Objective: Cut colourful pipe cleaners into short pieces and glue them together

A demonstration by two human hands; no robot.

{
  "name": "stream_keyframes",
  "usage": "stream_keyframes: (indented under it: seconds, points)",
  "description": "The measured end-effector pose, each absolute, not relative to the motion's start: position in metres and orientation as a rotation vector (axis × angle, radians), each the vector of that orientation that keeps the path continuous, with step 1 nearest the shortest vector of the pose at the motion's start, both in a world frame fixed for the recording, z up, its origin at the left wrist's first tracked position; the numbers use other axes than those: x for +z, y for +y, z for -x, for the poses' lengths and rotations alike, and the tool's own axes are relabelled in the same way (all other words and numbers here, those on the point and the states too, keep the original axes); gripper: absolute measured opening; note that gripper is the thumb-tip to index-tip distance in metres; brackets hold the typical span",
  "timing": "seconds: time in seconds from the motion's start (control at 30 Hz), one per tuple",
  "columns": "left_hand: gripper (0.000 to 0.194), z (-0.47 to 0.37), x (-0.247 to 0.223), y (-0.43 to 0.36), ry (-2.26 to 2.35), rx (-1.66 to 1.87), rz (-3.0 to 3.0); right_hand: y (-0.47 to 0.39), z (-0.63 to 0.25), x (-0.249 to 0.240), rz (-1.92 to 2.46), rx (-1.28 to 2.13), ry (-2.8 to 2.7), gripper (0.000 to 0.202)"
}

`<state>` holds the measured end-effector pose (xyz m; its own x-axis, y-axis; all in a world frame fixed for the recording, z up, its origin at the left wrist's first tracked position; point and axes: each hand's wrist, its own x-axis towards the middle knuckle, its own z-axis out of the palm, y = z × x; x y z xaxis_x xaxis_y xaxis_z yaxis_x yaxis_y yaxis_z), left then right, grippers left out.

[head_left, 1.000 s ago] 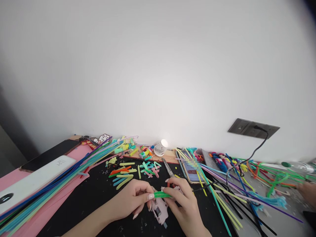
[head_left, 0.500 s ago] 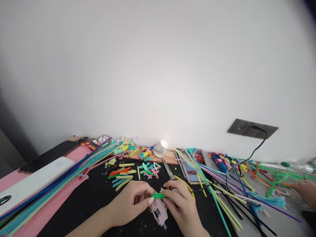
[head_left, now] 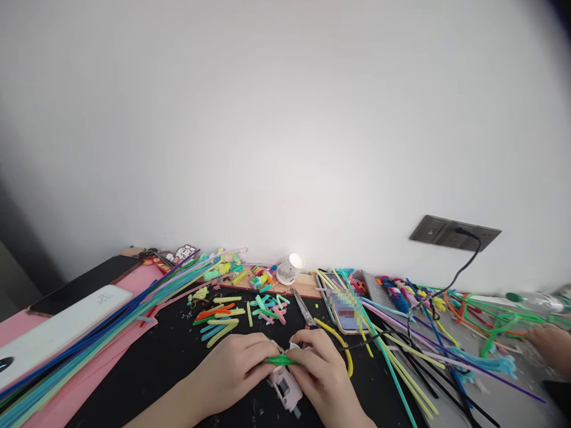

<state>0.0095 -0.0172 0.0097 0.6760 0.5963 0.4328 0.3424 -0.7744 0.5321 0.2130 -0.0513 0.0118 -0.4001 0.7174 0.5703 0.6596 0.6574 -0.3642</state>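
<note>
A short green pipe cleaner piece (head_left: 280, 360) stretches between my two hands. My left hand (head_left: 234, 374) pinches its left end with the fingers laid together. At the other end, the thumb and fingers of my right hand (head_left: 325, 373) close on it. Just below lies a small pink glue gun (head_left: 288, 389) with a bluish stick poking out of its near end; my fingers hide its far part. Scissors (head_left: 305, 310) point away behind my right hand, and a curved yellow pipe cleaner (head_left: 344, 346) lies beside that hand.
Cut pipe cleaner pieces (head_left: 223, 324) lie on the black mat (head_left: 134, 380). A paper cup (head_left: 289, 270) stands by the wall. Long pipe cleaners (head_left: 111, 345) cover the left side. Beyond the phone (head_left: 350, 315), a black cable (head_left: 461, 270) hangs from the socket. Another person's hand (head_left: 551, 345) is far right.
The green piece sits slightly lower, with more of its left end showing. My left fingers have flattened together over it. The curved yellow pipe cleaner shows more beside my right hand.
</note>
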Motion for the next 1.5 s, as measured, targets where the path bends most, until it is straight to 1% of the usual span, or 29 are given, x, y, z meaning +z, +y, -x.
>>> stream_keyframes:
  seconds: [0.23, 0.47, 0.73, 0.9, 1.27, 1.5]
  points:
    - [0.015, -0.0099, 0.0078, -0.0174, 0.735, 0.888, -2.431, -0.0511, -0.2119, 0.0109, 1.075, 0.14, -2.133, 0.018]
    - [0.02, -0.0106, 0.0046, -0.0162, 0.74, 0.894, -2.397, -0.0515, -0.2129, 0.0105, 1.065, 0.137, -2.134, 0.018]
    - [0.015, -0.0112, 0.0048, -0.0159, 0.779, 0.881, -2.337, -0.051, -0.2134, 0.0102, 1.077, 0.171, -2.133, 0.02]
    - [0.014, -0.0103, 0.0067, -0.0166, 0.834, 0.896, -2.319, -0.0511, -0.2149, 0.0087, 1.17, 0.214, -2.077, 0.02]
    - [0.014, -0.0108, 0.0096, -0.017, 0.883, 0.892, -2.301, -0.0512, -0.2135, 0.0137, 1.133, 0.088, -2.033, 0.02]
    - [0.015, -0.0103, 0.0089, -0.0163, 0.89, 0.858, -2.28, -0.0506, -0.2142, 0.0133, 1.113, 0.08, -2.034, 0.02]
